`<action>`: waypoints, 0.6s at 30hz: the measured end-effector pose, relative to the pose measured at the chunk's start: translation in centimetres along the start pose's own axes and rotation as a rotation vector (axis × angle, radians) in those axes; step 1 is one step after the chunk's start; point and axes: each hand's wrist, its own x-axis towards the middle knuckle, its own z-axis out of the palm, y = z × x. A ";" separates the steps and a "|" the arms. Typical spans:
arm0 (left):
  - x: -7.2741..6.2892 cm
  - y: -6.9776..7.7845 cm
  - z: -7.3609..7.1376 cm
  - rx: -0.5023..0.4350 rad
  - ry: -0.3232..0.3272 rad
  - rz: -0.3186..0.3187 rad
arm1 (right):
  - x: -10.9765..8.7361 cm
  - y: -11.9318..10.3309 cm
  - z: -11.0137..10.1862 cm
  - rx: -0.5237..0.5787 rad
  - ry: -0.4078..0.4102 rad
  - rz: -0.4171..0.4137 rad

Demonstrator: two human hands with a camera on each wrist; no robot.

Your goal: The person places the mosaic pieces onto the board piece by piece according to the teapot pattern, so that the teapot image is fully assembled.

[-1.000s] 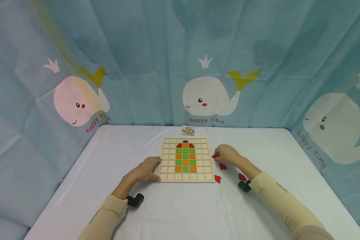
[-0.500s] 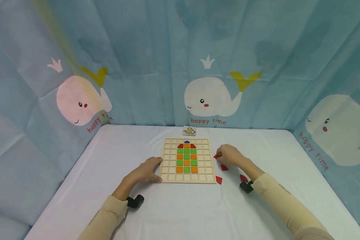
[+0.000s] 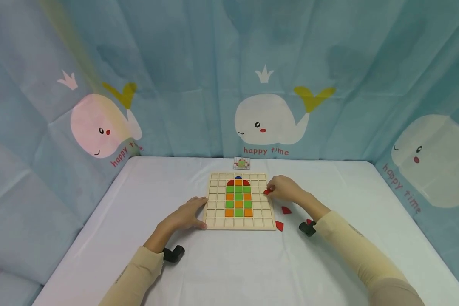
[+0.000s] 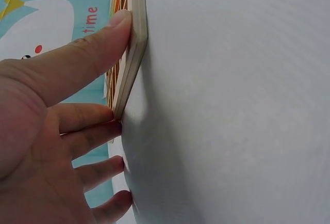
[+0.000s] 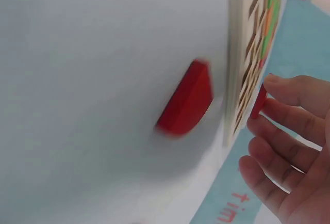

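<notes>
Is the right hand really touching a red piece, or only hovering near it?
Touching. The right wrist view shows it: the right hand pinches the red piece between its thumb and fingers.

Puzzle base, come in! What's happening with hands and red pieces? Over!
Left hand touching grid board, left edge. Right hand pinching red piece at board's right edge. Loose red pieces nearby; nothing visibly blocking.

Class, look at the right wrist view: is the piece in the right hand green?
No, the right hand holds a red piece between its thumb and fingers.
</notes>
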 end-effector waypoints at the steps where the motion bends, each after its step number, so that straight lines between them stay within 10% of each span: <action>1: 0.0 0.0 0.0 0.004 0.002 0.002 | 0.2 -0.2 0.0 0.005 0.000 -0.008; 18: -0.4 0.3 -0.4 0.004 -0.001 0.030 | 3.2 -5.0 0.5 -0.006 0.005 -0.177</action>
